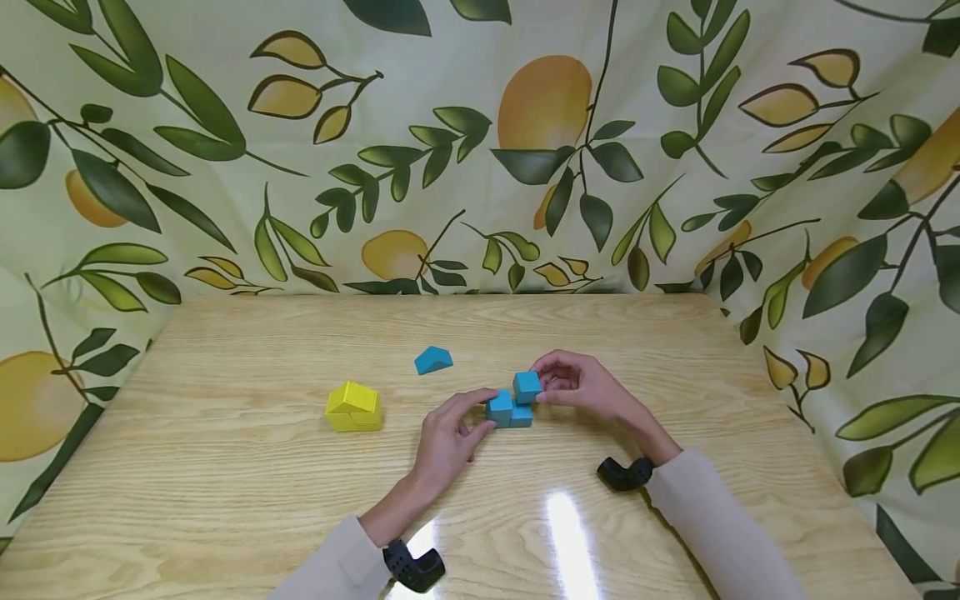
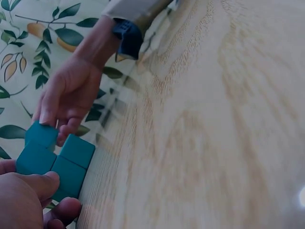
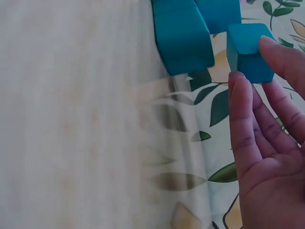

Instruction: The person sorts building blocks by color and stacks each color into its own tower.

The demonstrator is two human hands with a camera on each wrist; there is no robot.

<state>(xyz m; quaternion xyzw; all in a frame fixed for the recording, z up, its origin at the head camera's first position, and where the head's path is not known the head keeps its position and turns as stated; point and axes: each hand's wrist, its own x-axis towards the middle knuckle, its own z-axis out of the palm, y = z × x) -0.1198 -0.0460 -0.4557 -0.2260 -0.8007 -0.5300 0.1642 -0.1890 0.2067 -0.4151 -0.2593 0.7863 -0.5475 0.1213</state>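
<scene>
Blue toy blocks stand in a small stack on the table, with two lower blocks (image 2: 78, 150) side by side. Thumb and fingers of my left hand (image 1: 444, 433) pinch the blue block (image 1: 498, 407) on the stack's left side, the thumb low near the bottom blocks. From the right, my right hand (image 1: 585, 385) pinches a blue cube (image 3: 251, 53) between thumb and fingertips. It holds this cube just above the right lower block (image 1: 521, 417), close beside the left block's top.
Behind the stack to the left lies a blue roof-shaped block (image 1: 433, 360) with an arched cutout. A yellow block house (image 1: 353, 407) with a pitched roof stands further left. A leaf-and-fruit patterned cloth (image 1: 450, 192) hangs behind the wooden table (image 1: 225, 500).
</scene>
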